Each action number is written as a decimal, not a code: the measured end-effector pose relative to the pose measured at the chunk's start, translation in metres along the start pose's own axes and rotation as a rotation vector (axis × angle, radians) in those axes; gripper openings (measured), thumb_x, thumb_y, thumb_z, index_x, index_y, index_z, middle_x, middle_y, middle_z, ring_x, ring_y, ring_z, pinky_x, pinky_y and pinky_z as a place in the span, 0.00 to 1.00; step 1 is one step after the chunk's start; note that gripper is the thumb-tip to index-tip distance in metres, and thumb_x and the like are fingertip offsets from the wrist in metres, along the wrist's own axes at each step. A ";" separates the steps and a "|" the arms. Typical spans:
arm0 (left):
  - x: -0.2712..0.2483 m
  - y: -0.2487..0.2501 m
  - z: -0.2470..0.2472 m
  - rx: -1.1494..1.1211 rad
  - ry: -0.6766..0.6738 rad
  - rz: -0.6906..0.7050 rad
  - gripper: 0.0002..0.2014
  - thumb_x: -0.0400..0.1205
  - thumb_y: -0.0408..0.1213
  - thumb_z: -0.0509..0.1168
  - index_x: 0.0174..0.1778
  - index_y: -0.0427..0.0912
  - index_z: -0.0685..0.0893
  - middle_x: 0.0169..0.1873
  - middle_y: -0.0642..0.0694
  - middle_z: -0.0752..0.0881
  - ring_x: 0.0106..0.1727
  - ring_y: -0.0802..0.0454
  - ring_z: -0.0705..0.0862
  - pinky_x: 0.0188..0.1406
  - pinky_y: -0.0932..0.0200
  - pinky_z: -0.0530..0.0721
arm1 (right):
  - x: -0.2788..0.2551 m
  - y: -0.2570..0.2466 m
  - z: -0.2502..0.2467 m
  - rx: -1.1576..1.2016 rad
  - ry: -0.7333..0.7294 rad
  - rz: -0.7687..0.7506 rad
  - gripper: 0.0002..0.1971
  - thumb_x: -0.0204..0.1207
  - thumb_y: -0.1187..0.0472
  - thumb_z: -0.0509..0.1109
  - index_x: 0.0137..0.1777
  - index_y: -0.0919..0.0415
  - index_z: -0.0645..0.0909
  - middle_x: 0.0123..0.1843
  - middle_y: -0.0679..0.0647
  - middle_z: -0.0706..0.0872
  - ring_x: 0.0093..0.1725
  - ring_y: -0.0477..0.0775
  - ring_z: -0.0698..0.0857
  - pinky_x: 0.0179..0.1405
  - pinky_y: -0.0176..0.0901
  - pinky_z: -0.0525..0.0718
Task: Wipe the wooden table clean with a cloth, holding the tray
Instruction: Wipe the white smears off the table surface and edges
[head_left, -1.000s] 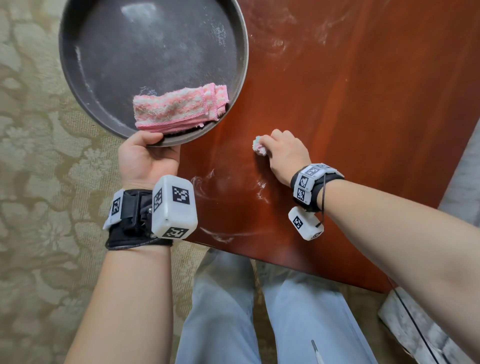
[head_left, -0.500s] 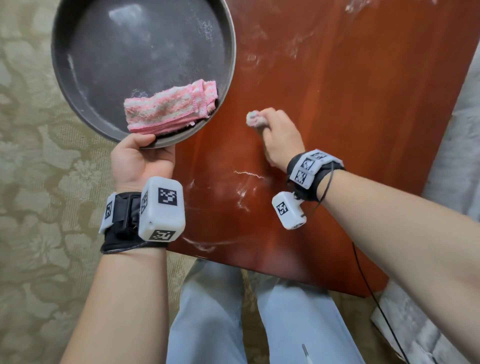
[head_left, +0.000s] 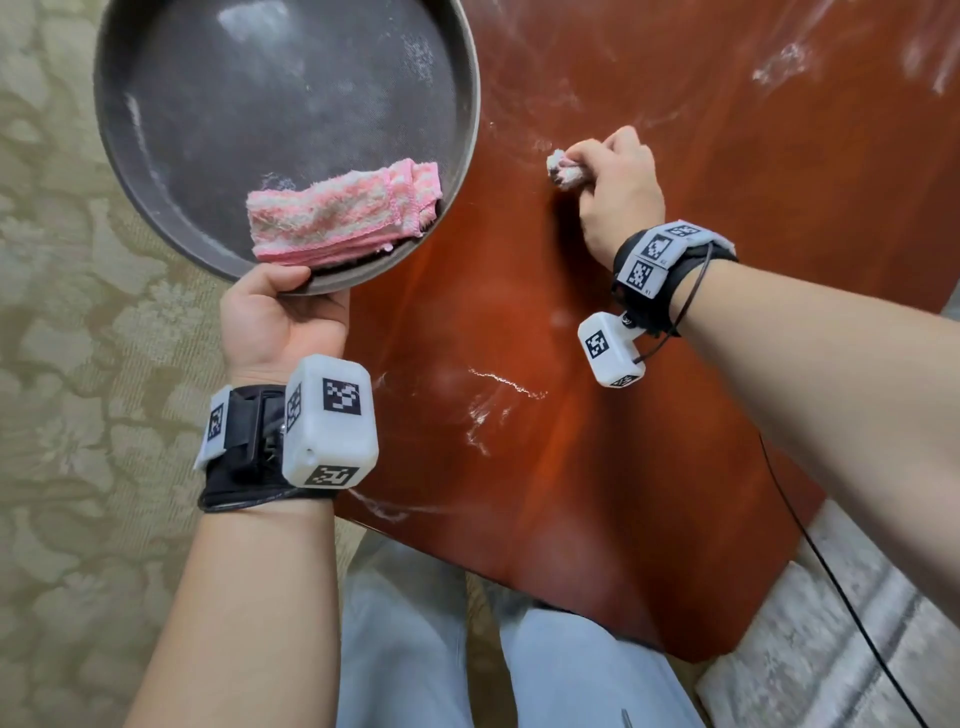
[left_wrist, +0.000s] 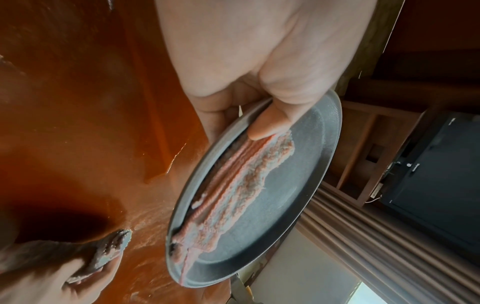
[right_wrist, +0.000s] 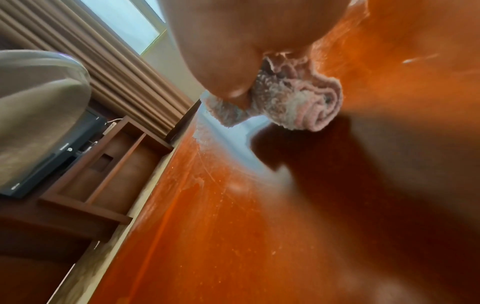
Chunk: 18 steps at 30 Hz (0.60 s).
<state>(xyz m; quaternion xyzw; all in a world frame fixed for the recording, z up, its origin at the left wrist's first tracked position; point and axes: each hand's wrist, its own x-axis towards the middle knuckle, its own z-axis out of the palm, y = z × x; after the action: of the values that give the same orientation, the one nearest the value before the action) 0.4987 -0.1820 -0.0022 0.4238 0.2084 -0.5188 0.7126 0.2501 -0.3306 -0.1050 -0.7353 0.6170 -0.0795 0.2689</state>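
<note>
Round dark tray, upper left of the head view, overhanging the left edge of the wooden table; white dust on its floor; left hand grips its near rim, thumb over the lip and pressing the end of a folded pink cloth inside, remaining fingers beneath the rim. Folded pink cloth: long axis running left to right, rising slightly toward the right, hemmed end pointing at the table. Table: reddish, glossy, white powder streaks at lower centre and upper right. Right hand, right of centre, fingers curled tight round a bunched wiping cloth whose dusty end pokes out to the left, pressed to the wood. Against a second ago, this hand and its cloth sit farther up the table, the streak at lower centre now uncovered; tray grip unchanged
</note>
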 end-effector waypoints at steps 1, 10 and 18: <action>0.000 0.002 -0.003 -0.009 0.002 0.006 0.31 0.54 0.16 0.59 0.56 0.27 0.82 0.50 0.31 0.88 0.51 0.31 0.90 0.57 0.42 0.88 | 0.004 -0.002 0.003 -0.008 0.001 0.001 0.18 0.76 0.65 0.56 0.57 0.49 0.82 0.56 0.54 0.76 0.57 0.57 0.74 0.42 0.51 0.79; 0.001 0.017 -0.028 -0.008 0.056 0.046 0.27 0.62 0.18 0.54 0.57 0.28 0.81 0.51 0.31 0.87 0.54 0.32 0.88 0.63 0.41 0.85 | 0.003 -0.013 0.034 -0.145 -0.053 0.023 0.17 0.78 0.62 0.54 0.62 0.48 0.78 0.59 0.54 0.75 0.59 0.59 0.73 0.40 0.49 0.72; 0.004 0.024 -0.027 0.012 0.068 0.030 0.25 0.63 0.18 0.53 0.55 0.28 0.81 0.53 0.32 0.86 0.56 0.33 0.87 0.70 0.42 0.81 | -0.036 -0.025 0.052 -0.080 -0.085 -0.084 0.18 0.75 0.63 0.58 0.59 0.46 0.81 0.53 0.52 0.78 0.53 0.58 0.75 0.39 0.49 0.77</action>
<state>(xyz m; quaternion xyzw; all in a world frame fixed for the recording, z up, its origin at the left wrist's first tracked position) 0.5259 -0.1602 -0.0108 0.4485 0.2232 -0.4944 0.7104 0.2868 -0.2789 -0.1291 -0.7733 0.5764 -0.0349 0.2617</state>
